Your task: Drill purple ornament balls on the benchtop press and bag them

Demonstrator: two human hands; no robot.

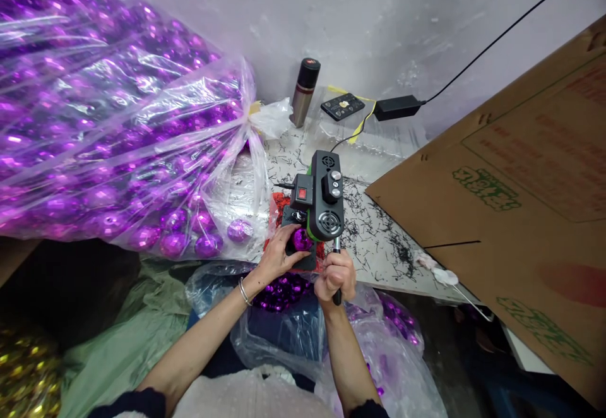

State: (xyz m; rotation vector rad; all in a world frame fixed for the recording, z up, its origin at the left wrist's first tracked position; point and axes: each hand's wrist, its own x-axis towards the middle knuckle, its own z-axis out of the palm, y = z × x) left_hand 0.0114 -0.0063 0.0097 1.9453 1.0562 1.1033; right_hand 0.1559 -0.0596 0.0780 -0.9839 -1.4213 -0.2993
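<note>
A small black bench machine with a red switch, round dials and vents stands on the worktop. Under its front edge sits a shiny purple ball, partly hidden by the machine. My left hand has its thumb and fingers around the ball. To the right, my right hand is wrapped round the black handle of the machine's lever. Beneath the machine lies a red sheet, mostly covered. Another purple ball rests left of my left hand.
A large clear bag of purple balls fills the left. Behind the machine are a flask, a phone and a power adapter. A cardboard box leans in from the right. Black scraps litter the worktop.
</note>
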